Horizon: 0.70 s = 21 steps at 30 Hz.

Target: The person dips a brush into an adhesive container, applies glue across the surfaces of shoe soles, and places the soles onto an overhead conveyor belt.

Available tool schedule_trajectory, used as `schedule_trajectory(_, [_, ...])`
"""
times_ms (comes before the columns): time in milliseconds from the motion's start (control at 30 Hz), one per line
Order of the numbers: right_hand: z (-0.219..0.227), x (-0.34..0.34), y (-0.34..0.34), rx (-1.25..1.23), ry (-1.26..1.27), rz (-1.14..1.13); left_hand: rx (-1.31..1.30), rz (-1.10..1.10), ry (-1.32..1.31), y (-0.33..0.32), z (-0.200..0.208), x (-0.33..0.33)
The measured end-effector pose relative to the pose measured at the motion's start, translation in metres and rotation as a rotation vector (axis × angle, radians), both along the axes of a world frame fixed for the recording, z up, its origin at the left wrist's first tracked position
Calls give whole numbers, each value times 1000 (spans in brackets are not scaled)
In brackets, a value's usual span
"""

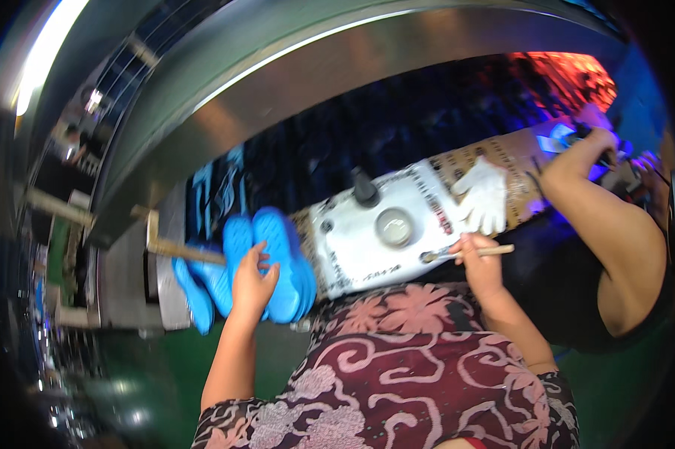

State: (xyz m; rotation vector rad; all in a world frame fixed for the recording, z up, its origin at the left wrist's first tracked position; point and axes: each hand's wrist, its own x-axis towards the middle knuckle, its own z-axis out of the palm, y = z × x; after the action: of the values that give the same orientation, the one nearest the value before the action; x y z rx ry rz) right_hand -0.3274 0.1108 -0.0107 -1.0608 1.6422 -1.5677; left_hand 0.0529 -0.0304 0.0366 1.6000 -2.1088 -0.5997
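Observation:
My left hand (255, 283) is over a stack of blue foam shoe soles (283, 251), its fingers apart and slightly bent. Whether the fingertips touch a sole, I cannot tell. Several more blue soles (195, 288) lie just left of it. In my right hand (478, 263) is a brush (496, 251) with a pale wooden handle, its dark tip pointing left over a white printed sheet (360, 258). A round pot (394, 227) with greyish contents stands on that sheet. Behind the pot is a dark cone-shaped object (365, 187).
A white glove (483, 193) lies on brown printed cardboard (513, 161) to the right. Beyond runs a dark conveyor-like surface under a long metal hood (307, 82), glowing red at far right. A co-worker's arm (599, 202) reaches in from the right. A wooden bar (180, 251) stands left.

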Motion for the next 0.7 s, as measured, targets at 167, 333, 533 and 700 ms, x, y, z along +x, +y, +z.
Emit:
schedule_trajectory(167, [11, 16, -23, 13, 39, 109, 26, 130, -500, 18, -46, 46])
schedule_trajectory(333, [19, 36, -30, 19, 71, 157, 42, 184, -557, 8, -61, 57])
schedule_trajectory(533, [17, 45, -24, 98, 65, 115, 108, 260, -344, 15, -47, 65])
schedule_trajectory(700, [24, 49, -27, 153, 106, 141, 201, 165, -393, 45, -65, 69])
